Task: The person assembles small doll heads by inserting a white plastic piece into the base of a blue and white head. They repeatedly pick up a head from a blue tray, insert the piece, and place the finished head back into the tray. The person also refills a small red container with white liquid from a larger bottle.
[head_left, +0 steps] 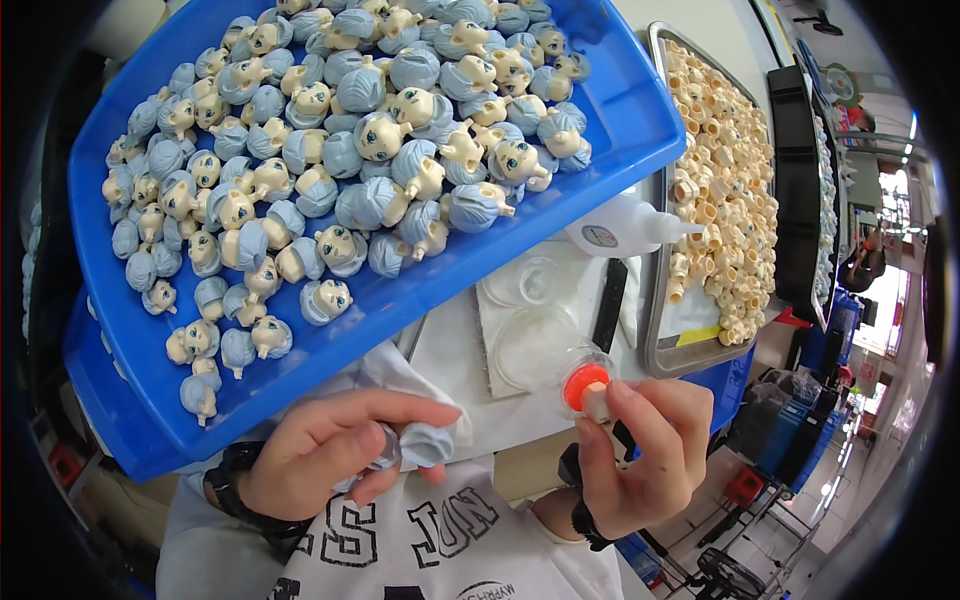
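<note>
The left hand (320, 455) pinches a blue-haired doll head (420, 445) low over the lap; the right hand (640, 460) has its fingers wrapped round a small glue bottle (575, 375) — orange nozzle up; a hard squeeze might flood the part, and the tilted blue tray (620, 110) could shed heads.

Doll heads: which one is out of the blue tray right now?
The blue-haired doll head pinched in the left hand, below the blue tray. All the others lie heaped in the tray.
</note>
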A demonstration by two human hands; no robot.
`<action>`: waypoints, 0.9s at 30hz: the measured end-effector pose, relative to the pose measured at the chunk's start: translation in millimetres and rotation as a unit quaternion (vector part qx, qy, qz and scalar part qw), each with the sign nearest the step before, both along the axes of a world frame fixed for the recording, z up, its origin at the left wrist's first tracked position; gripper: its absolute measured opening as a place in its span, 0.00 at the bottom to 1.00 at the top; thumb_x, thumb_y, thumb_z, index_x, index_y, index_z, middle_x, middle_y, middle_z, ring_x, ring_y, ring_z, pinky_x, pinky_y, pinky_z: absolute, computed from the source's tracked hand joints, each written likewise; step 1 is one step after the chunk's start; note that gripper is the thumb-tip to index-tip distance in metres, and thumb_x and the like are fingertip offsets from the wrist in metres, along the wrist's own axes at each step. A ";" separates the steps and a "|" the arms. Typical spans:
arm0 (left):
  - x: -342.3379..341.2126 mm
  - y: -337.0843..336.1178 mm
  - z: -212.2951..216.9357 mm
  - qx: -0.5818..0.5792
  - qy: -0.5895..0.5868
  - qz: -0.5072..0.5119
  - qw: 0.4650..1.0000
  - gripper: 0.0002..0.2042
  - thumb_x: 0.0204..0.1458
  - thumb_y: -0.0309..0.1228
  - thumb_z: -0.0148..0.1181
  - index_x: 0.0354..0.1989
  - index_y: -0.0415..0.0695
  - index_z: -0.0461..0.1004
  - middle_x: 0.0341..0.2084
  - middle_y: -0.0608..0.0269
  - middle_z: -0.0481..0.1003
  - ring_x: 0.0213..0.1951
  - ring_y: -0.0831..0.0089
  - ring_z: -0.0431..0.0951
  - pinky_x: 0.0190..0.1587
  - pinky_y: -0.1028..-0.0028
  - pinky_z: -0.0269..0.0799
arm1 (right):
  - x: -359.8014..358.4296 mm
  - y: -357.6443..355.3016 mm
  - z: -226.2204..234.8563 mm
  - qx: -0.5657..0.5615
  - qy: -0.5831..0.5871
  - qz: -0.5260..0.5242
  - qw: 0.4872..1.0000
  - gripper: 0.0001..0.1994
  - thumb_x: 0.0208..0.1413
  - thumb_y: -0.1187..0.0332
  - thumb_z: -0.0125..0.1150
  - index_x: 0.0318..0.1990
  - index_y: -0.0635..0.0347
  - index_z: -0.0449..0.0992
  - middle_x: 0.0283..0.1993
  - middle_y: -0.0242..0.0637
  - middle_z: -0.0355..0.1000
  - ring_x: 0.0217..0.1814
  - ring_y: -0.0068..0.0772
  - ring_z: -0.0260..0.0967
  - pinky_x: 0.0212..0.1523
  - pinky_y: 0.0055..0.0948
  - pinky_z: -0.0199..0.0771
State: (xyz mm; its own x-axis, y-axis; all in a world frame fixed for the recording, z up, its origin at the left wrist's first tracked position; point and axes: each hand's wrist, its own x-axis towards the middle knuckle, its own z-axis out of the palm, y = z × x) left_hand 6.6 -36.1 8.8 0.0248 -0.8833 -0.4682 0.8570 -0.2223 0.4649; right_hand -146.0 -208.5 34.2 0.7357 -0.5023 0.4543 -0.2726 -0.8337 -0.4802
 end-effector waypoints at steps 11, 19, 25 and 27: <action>1.4 -1.2 2.8 0.026 -0.042 -0.045 0.998 0.21 0.53 0.42 0.49 0.43 0.32 0.64 0.31 0.47 0.72 0.18 0.83 0.62 0.21 0.85 0.59 | -4.2 2.9 -1.3 0.010 -0.023 0.000 1.000 0.20 0.23 0.78 0.65 0.33 0.59 0.75 0.27 0.34 0.70 0.25 0.30 0.63 0.25 0.23 0.60; -0.2 5.3 -5.1 -0.027 -0.045 -0.048 0.997 0.17 0.53 0.33 0.49 0.48 0.36 0.64 0.39 0.63 0.70 0.25 0.88 0.65 0.28 0.88 0.60 | -4.5 6.4 -3.9 0.022 -0.033 -0.007 0.999 0.21 0.22 0.80 0.65 0.34 0.60 0.74 0.28 0.35 0.70 0.27 0.31 0.64 0.25 0.23 0.61; -1.7 -1.5 3.1 -0.002 -0.046 -0.032 0.998 0.17 0.49 0.26 0.53 0.48 0.35 0.64 0.44 0.60 0.68 0.43 0.80 0.67 0.43 0.81 0.63 | -5.8 6.7 -4.6 0.024 -0.041 -0.005 0.999 0.21 0.23 0.81 0.64 0.34 0.60 0.74 0.28 0.37 0.69 0.26 0.31 0.63 0.25 0.23 0.61; -0.6 -1.2 4.8 0.014 -0.035 -0.042 0.998 0.18 0.48 0.25 0.53 0.48 0.35 0.64 0.45 0.60 0.68 0.46 0.79 0.66 0.47 0.80 0.62 | -7.2 8.1 -2.6 0.023 -0.049 -0.008 0.998 0.20 0.23 0.80 0.66 0.33 0.60 0.73 0.29 0.37 0.69 0.26 0.31 0.64 0.24 0.24 0.62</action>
State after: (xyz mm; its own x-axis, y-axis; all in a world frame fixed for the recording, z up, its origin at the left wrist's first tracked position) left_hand 6.0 -37.3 13.6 -0.0151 -0.8698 -0.4932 0.8001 -0.3063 0.5158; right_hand -153.2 -200.4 31.5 0.6806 -0.5348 0.5008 -0.2348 -0.8067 -0.5424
